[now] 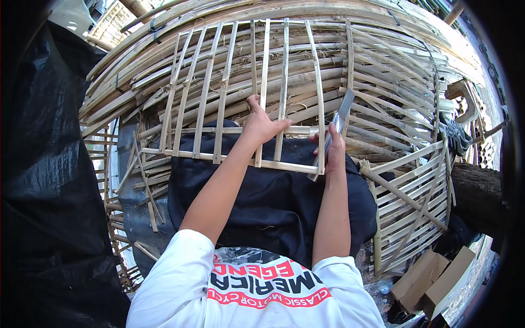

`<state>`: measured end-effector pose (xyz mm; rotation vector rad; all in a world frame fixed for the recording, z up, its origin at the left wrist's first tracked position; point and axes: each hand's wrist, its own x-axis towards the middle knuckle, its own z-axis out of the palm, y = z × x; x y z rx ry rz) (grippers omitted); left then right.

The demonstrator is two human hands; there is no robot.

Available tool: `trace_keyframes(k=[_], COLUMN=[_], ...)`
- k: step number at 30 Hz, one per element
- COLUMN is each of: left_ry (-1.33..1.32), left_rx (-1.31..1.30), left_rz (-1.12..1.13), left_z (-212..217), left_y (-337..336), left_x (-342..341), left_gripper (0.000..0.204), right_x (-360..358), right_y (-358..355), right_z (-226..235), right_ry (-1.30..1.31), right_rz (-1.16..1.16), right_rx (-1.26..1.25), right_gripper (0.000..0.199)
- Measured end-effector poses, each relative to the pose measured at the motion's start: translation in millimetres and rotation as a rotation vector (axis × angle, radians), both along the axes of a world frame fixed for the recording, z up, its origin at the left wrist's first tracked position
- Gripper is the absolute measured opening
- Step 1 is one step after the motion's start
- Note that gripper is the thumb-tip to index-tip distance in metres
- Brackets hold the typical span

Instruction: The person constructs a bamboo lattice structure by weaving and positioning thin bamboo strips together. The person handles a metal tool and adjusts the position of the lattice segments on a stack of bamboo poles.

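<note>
Bamboo lattice (240, 87) under left hand (261, 124), flat blade (334, 128) in right hand (334, 148).

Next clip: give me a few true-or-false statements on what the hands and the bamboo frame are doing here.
1. The left hand grips a slat of the bamboo lattice panel. True.
2. The right hand is empty. False: it holds a flat metal blade.
3. The panel lies partly over a dark cloth. True.
4. Both hands rest on the cardboard boxes. False: the boxes sit apart at lower right, untouched.
</note>
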<state>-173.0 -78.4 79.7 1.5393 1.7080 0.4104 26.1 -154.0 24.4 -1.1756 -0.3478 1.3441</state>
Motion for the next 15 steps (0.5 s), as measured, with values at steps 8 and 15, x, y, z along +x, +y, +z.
trace_keyframes(k=[8, 15], left_ry=[0.047, -0.011], left_rx=[0.15, 0.18], left_rz=[0.053, 0.062], left_z=[-12.3, -14.2], left_y=[-4.0, -4.1], left_x=[9.0, 7.4], left_gripper=[0.106, 0.101], right_x=[-2.5, -0.2], right_y=[1.7, 2.2], right_z=[5.7, 5.3], right_ry=[-0.212, -0.183], right_rz=[0.162, 0.176], right_rx=[0.087, 0.069], right_gripper=[0.041, 0.043])
